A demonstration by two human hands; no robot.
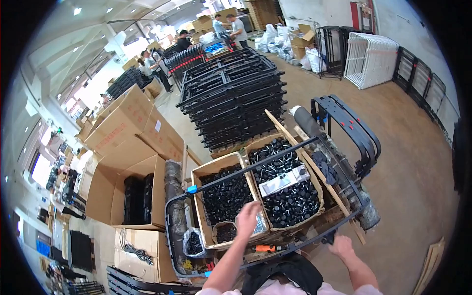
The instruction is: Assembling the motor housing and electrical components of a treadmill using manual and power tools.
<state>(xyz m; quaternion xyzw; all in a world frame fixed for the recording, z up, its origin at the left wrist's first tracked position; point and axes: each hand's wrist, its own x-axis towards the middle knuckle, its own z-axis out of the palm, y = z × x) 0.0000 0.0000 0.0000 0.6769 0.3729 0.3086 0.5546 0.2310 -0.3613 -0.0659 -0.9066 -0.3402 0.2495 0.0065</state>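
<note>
A black tubular frame (219, 178) with rounded corners and bits of blue tape lies over the boxes in front of me. Inside its outline, my left hand (247, 219) is over the near end of a carton, its fingers loosely stretched beside a small compartment of silvery screws (259, 225). What its fingertips touch is not clear. At the frame's near right side, my right hand (341, 246) is closed around a small black part (329, 238), whose kind I cannot make out. An orange-and-black tool (268, 248) rests near the frame's front bar.
Black knobs with bolts (290, 209) fill the right carton, under a pale box (284, 181); small black parts (226, 192) fill the left one. A wooden strip (319, 174) slants alongside. Black frames are stacked (236, 98) ahead. An open cardboard box (105, 184) stands left. People work farther off.
</note>
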